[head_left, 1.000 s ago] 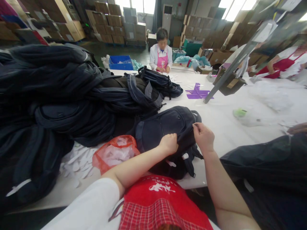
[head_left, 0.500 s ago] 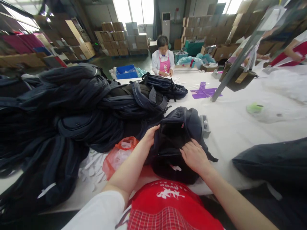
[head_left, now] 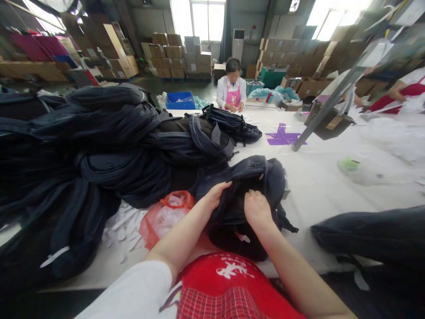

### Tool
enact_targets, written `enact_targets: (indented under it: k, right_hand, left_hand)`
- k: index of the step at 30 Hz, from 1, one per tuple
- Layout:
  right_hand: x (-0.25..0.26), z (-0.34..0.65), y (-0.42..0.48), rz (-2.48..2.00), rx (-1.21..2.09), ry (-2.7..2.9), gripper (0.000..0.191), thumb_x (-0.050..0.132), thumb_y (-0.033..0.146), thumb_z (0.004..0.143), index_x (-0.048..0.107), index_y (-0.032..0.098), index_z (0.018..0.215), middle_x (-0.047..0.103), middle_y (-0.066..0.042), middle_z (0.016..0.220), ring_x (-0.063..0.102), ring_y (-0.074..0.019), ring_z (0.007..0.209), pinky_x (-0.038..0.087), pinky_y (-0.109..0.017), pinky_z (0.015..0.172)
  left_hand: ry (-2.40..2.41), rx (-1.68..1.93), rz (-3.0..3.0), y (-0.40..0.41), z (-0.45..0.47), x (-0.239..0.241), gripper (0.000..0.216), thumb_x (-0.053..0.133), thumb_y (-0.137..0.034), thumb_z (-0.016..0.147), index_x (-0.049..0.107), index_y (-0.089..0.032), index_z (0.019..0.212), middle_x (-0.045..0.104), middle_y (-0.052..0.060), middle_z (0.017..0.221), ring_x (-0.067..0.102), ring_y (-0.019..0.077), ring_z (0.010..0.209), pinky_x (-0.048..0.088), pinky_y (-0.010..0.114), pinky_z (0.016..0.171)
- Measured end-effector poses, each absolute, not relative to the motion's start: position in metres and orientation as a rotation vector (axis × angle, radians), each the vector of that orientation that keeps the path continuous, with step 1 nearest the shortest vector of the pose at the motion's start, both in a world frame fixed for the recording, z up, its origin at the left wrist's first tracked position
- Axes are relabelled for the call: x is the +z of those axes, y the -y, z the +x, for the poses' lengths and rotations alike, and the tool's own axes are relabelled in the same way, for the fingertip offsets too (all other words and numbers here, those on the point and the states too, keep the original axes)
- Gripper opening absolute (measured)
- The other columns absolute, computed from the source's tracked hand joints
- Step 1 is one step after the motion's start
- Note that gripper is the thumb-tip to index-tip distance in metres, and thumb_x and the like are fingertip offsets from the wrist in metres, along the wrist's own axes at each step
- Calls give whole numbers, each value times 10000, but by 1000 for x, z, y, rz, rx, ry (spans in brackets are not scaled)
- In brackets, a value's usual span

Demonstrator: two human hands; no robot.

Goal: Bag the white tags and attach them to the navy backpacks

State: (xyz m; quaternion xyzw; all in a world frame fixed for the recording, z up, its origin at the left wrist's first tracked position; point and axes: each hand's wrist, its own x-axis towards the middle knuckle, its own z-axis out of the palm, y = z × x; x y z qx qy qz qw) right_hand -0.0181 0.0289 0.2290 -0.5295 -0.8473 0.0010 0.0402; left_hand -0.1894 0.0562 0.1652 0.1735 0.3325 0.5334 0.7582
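A dark navy backpack lies on the white table in front of me, its main opening facing me and its black inside showing. My left hand is closed on the left edge of that opening, thumb on top. At the opening's right side, my right hand has its fingers curled over the bag's fabric, the fingertips hidden. A small white tag shows on the lower part of the bag. Behind the bag's right side, a grey object is mostly covered.
A large heap of navy backpacks fills the left. Beside my left forearm are a red plastic bag and loose white strips. A slanted metal pole rises by purple tape. A co-worker sits across; another dark bag lies right.
My right hand has moved left and slightly up, its fingers now more curled. The bag's opening has narrowed. My left hand keeps its hold, and the camera view has tilted up slightly.
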Motion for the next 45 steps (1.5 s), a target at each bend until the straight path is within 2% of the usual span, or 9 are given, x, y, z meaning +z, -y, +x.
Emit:
enact_targets:
  k: [4,10,16,18,23,28,34,39,45]
  right_hand:
    - [214,-18,-59,-1843,205,2499,205,523,116,836,645,4,955,644,-300,946,643,-342,895,473,-399,725]
    - [196,3,-69,-1715,660,2467,256,570,225,857,631,61,1044,688,-204,1009,672,-258,928,510,-325,761]
    - [207,20,-36,-1523,825,2372,258,564,222,844,636,139,1078,706,-101,1075,662,-194,960,511,-271,817]
    - [207,22,-32,-1548,810,2335,255,604,217,782,659,153,1023,725,-79,1017,676,-204,908,522,-260,756]
    - [194,25,-38,-1518,770,2451,231,571,238,764,683,151,946,738,-111,944,695,-287,898,541,-303,682]
    - [164,37,-35,-1399,769,2522,252,587,271,757,667,160,969,729,-119,1005,685,-327,951,562,-376,758]
    - [136,68,-20,-1282,941,2360,460,606,250,710,593,180,1164,660,-122,1211,627,-318,1104,544,-379,873]
    - [148,83,-15,-1297,1092,2417,514,616,196,637,602,158,1150,684,-138,1152,651,-321,1052,555,-347,835]
    - [176,96,-15,-1454,1062,2209,502,527,304,758,541,125,1227,701,-156,1048,691,-329,899,568,-377,736]
  left_hand:
    - [-734,1177,397,-50,-184,170,206,583,-174,837,668,-68,992,732,111,774,682,173,626,555,273,642]
    - [-860,1231,432,-51,-170,168,165,662,-179,751,675,-91,890,720,92,736,665,168,598,539,261,606]
    - [-1141,1184,725,-47,-158,171,321,698,-382,678,675,-153,902,727,41,763,667,191,683,526,279,681]
    - [-1366,1093,1173,-49,-152,177,354,616,-442,694,687,-165,903,733,52,882,672,240,839,524,318,780]
    - [-1576,644,2029,-51,-119,207,466,484,-282,690,622,-170,1121,681,93,1116,634,278,1032,474,383,957]
    - [-1621,294,2240,-45,-81,220,589,486,-268,689,520,-112,1255,612,147,1248,587,295,1141,425,416,1037]
    - [-1545,120,2229,-33,-64,197,631,502,-267,660,500,-123,1275,598,132,1276,567,263,1189,398,358,1076]
    - [-1716,87,2146,-22,-46,196,532,471,-250,689,520,-137,1206,648,145,1163,625,292,1077,468,396,954]
    - [-1820,275,1886,-36,-55,209,375,466,-373,713,579,-229,1040,709,57,929,671,277,865,491,356,765]
